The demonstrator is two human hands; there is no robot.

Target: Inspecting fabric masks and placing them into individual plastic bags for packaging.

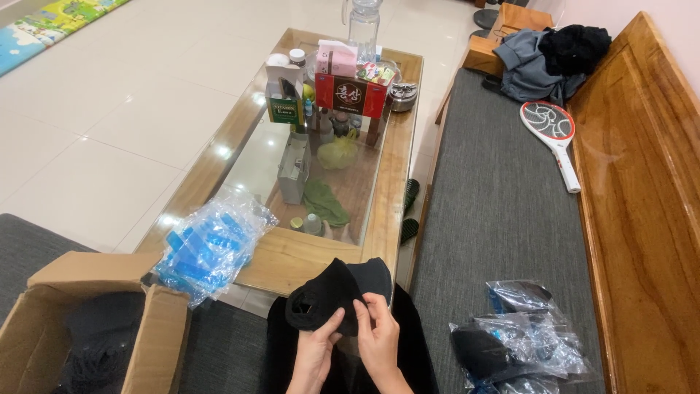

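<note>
over the near edge of the glass table (394,182), a black cloth piece (335,292) hung bunched and soft. the left hand (315,356) and right hand (379,337) pinched its lower edge from below.

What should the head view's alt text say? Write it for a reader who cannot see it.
Two bare hands, left hand and right hand, hold a black fabric piece above a lap, before a glass-topped table crowded with boxes and bottles. An open cardboard box sits at left; clear bags lie on a grey bench cushion at right.
</note>
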